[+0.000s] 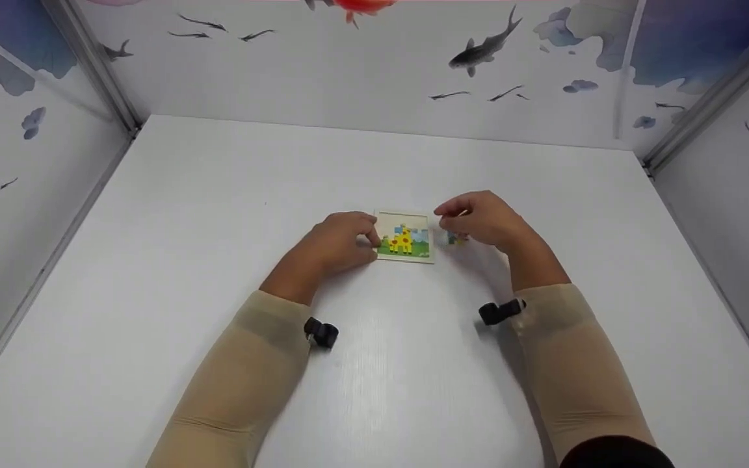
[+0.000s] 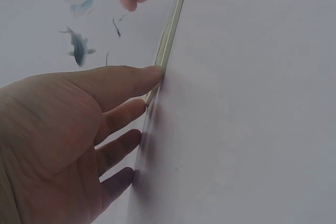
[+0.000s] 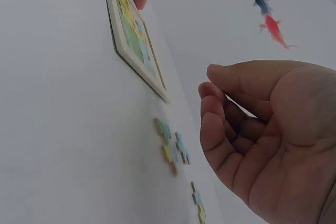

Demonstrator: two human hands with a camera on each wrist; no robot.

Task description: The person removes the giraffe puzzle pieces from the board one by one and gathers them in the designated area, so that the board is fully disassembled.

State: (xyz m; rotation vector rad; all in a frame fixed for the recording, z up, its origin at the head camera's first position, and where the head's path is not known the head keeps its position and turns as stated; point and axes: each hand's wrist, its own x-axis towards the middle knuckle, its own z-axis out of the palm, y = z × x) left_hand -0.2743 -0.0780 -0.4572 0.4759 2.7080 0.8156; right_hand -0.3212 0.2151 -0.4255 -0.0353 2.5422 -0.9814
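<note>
A small framed jigsaw puzzle lies flat on the table, with a yellow giraffe on green grass partly filled in and bare backing along its top. My left hand holds its left edge; in the left wrist view the thumb rests against the frame's side while other fingertips touch the table. Just beyond the puzzle's right side hovers my right hand, fingers loosely curled, no piece visible between thumb and fingertips. Beneath it lie several loose puzzle pieces, partly hidden by the hand, clearer as blue, green and yellow pieces in the right wrist view.
A white table spreads around the puzzle. Panels painted with fish and blue washes stand at its back and sides. Each sleeve carries a small black wrist camera.
</note>
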